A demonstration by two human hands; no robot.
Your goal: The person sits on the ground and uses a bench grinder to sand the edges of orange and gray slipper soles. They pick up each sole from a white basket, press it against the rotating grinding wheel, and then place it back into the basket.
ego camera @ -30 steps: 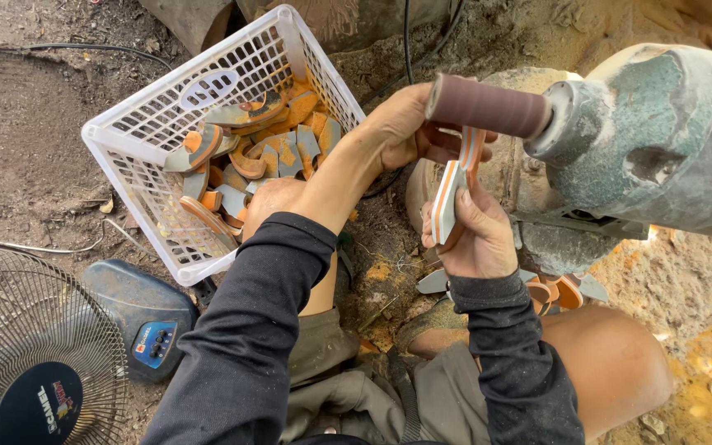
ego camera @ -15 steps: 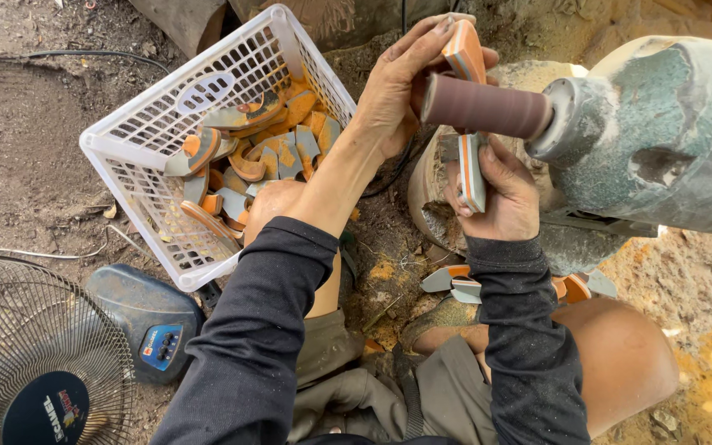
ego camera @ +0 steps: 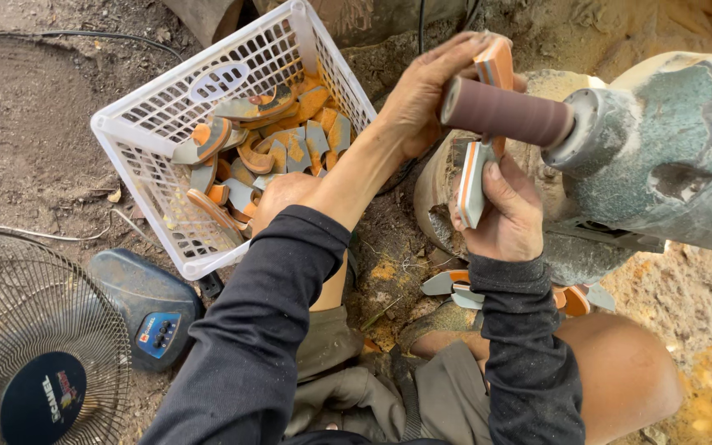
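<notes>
Near: my right hand (ego camera: 500,210) grips the lower end of a curved grey-and-orange piece (ego camera: 473,177), held against the brown sanding drum (ego camera: 506,113). Above it: my left hand (ego camera: 428,92) pinches the piece's upper end. Left: a white basket (ego camera: 166,124) holding similar pieces. Far right: the grinder's grey motor housing (ego camera: 669,148).

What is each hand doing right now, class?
Left hand: closed on the top of the curved orange-and-grey piece.
Right hand: closed on its lower end.
</notes>
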